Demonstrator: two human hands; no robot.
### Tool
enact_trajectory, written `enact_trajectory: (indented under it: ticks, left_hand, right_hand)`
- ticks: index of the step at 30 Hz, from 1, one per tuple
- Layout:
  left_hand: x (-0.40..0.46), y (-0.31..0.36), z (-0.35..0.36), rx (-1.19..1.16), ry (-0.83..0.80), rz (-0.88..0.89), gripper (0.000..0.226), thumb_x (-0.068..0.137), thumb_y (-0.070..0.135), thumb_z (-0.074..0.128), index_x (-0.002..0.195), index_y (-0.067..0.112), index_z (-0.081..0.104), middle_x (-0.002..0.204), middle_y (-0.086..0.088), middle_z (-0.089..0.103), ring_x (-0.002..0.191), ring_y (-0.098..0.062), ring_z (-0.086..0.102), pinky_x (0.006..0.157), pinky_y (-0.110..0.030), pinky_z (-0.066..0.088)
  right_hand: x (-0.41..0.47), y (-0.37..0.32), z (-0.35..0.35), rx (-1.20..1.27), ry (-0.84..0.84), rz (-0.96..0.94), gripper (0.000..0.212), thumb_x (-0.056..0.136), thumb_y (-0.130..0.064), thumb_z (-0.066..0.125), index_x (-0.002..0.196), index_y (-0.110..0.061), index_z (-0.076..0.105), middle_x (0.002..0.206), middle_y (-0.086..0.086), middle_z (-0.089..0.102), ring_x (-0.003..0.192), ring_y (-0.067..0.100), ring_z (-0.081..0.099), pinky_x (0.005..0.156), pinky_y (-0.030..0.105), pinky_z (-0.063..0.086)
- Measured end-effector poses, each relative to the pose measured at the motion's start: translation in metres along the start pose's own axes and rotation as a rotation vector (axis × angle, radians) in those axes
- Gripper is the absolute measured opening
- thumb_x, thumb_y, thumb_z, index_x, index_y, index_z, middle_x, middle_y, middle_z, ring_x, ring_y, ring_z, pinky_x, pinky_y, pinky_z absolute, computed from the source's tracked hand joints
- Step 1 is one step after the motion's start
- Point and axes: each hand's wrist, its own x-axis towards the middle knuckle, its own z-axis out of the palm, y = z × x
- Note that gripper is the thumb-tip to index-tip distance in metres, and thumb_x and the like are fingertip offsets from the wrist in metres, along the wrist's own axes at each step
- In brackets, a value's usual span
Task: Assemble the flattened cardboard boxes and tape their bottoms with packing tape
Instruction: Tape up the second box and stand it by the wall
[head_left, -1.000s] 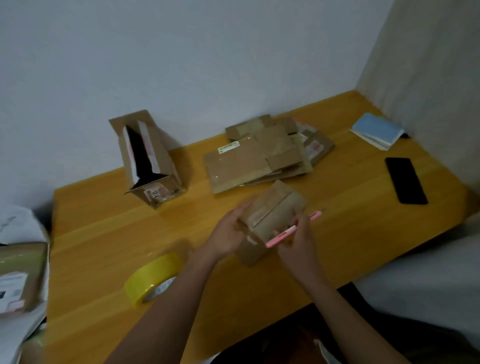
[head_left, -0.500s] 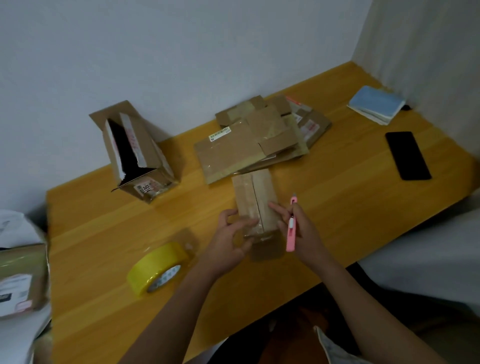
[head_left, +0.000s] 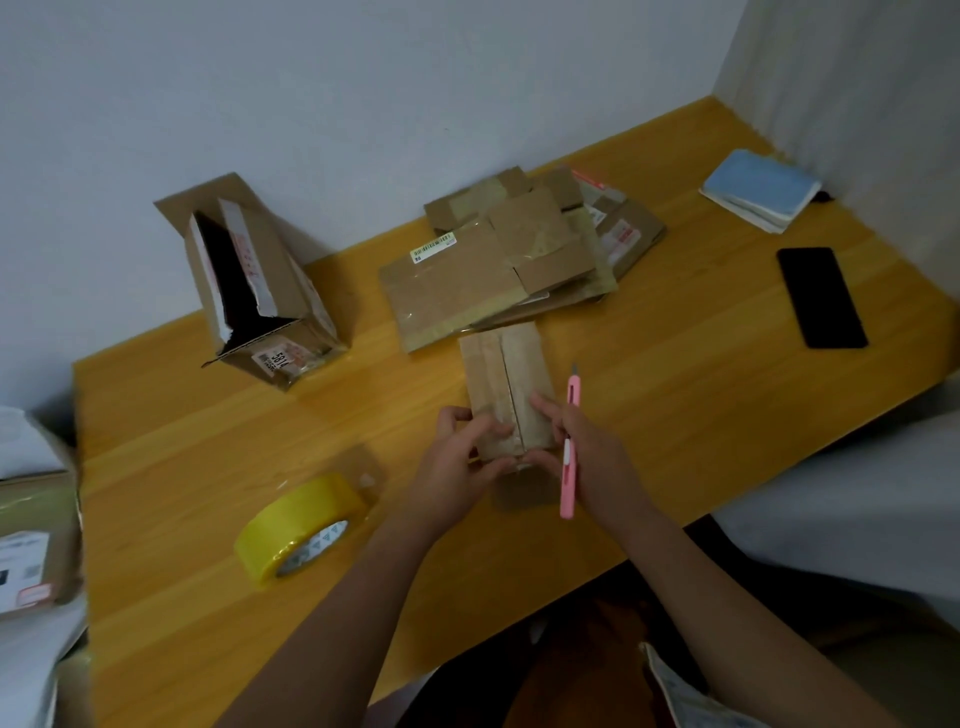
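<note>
A small cardboard box (head_left: 506, 379) stands on the wooden table (head_left: 675, 395), its flapped face turned up with a seam down the middle. My left hand (head_left: 462, 457) grips its near left corner, thumb on top. My right hand (head_left: 587, 452) holds a pink utility knife (head_left: 570, 447) while its fingers press the box's right flap. A yellow roll of packing tape (head_left: 298, 525) lies on the table to the left of my hands. A pile of flattened cardboard boxes (head_left: 509, 254) lies behind the small box.
An assembled open box (head_left: 260, 280) stands at the back left by the wall. A black phone (head_left: 821, 296) and a blue notebook (head_left: 761, 187) lie at the right. More parcels (head_left: 31, 545) sit off the table's left edge.
The small box was turned from a tilted hold to lie flat with its seam up. Both hands settled on its near end; the knife now points away from me.
</note>
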Motion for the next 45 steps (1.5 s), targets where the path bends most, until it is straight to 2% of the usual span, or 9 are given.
enact_trajectory:
  ticks: [4, 9, 13, 22, 32, 35, 37, 40, 45]
  left_hand:
    - [-0.002, -0.003, 0.005, 0.025, 0.024, 0.033, 0.034, 0.085, 0.016, 0.072, 0.116, 0.018, 0.058, 0.124, 0.000, 0.039, 0.112, -0.017, 0.051, 0.088, -0.005, 0.044]
    - [-0.003, -0.006, 0.005, -0.093, 0.056, -0.009, 0.046, 0.083, 0.018, 0.074, 0.115, 0.028, 0.043, 0.128, 0.002, 0.049, 0.113, -0.018, 0.057, 0.088, -0.036, 0.056]
    - [-0.001, -0.005, 0.004, -0.059, -0.011, -0.040, 0.084, 0.080, 0.022, 0.078, 0.145, 0.029, 0.026, 0.143, -0.002, 0.047, 0.122, -0.019, 0.055, 0.094, -0.038, 0.054]
    - [-0.002, -0.005, 0.003, 0.016, 0.056, 0.005, 0.084, 0.083, 0.018, 0.075, 0.151, 0.024, 0.026, 0.140, -0.007, 0.053, 0.114, -0.018, 0.060, 0.088, -0.022, 0.053]
    - [-0.010, 0.000, 0.013, 0.170, 0.038, -0.015, 0.081, 0.091, 0.020, 0.066, 0.154, 0.018, 0.014, 0.135, -0.014, 0.057, 0.113, -0.023, 0.062, 0.090, -0.027, 0.051]
    - [-0.018, -0.001, -0.003, 0.334, -0.106, 0.028, 0.088, 0.092, 0.030, 0.064, 0.154, 0.028, 0.002, 0.142, -0.005, 0.052, 0.118, -0.021, 0.059, 0.093, -0.035, 0.052]
    - [-0.030, 0.000, -0.013, 0.442, -0.065, 0.059, 0.086, 0.090, 0.042, 0.061, 0.153, 0.033, 0.003, 0.139, 0.005, 0.054, 0.113, -0.019, 0.061, 0.084, -0.036, 0.055]
    - [-0.033, 0.006, -0.018, 0.282, 0.127, 0.038, 0.067, 0.093, 0.040, 0.057, 0.149, 0.027, 0.022, 0.138, 0.005, 0.053, 0.116, -0.014, 0.059, 0.086, -0.032, 0.053]
    - [0.018, 0.015, -0.033, -0.136, 0.237, -0.161, 0.066, 0.096, 0.022, 0.058, 0.151, 0.020, 0.023, 0.155, 0.002, 0.030, 0.141, -0.019, 0.032, 0.113, -0.040, 0.034]
  right_hand:
    - [-0.003, 0.014, 0.000, -0.070, -0.033, -0.049, 0.080, 0.089, -0.011, 0.067, 0.146, -0.045, 0.023, 0.109, -0.004, 0.059, 0.092, -0.006, 0.053, 0.084, 0.012, 0.050]
    - [-0.004, 0.004, -0.002, -0.011, -0.022, -0.050, 0.081, 0.083, -0.017, 0.075, 0.148, -0.033, 0.028, 0.089, -0.026, 0.039, 0.077, -0.016, 0.052, 0.065, 0.002, 0.042]
    - [-0.002, -0.005, 0.010, -0.057, 0.088, 0.016, 0.083, 0.077, -0.035, 0.077, 0.148, -0.025, 0.036, 0.101, -0.012, 0.052, 0.071, -0.009, 0.047, 0.059, 0.004, 0.041]
    - [-0.003, 0.009, 0.008, -0.154, 0.055, -0.130, 0.078, 0.083, -0.006, 0.073, 0.149, -0.018, 0.034, 0.106, 0.013, 0.066, 0.085, 0.017, 0.063, 0.070, 0.036, 0.061]
    - [0.007, 0.006, 0.000, -0.132, -0.029, -0.098, 0.074, 0.085, -0.006, 0.070, 0.148, -0.026, 0.037, 0.133, 0.013, 0.059, 0.115, 0.021, 0.061, 0.088, 0.031, 0.055]
    - [0.008, 0.003, -0.020, -0.049, -0.109, -0.109, 0.078, 0.089, 0.003, 0.060, 0.128, -0.061, 0.036, 0.135, 0.010, 0.057, 0.099, 0.009, 0.062, 0.076, 0.015, 0.051]
    - [0.003, 0.002, -0.029, 0.046, -0.026, -0.045, 0.081, 0.088, 0.000, 0.064, 0.114, -0.070, 0.034, 0.133, 0.009, 0.057, 0.088, 0.014, 0.065, 0.071, 0.027, 0.057]
    - [-0.016, 0.002, -0.020, 0.062, 0.245, 0.066, 0.057, 0.087, -0.010, 0.070, 0.136, -0.025, 0.045, 0.117, 0.000, 0.063, 0.087, 0.017, 0.065, 0.069, 0.026, 0.059]
    - [-0.039, -0.022, 0.013, 0.071, 0.522, 0.236, 0.025, 0.093, -0.017, 0.064, 0.082, -0.021, 0.042, 0.062, -0.008, 0.050, 0.044, 0.003, 0.050, 0.035, 0.015, 0.033]
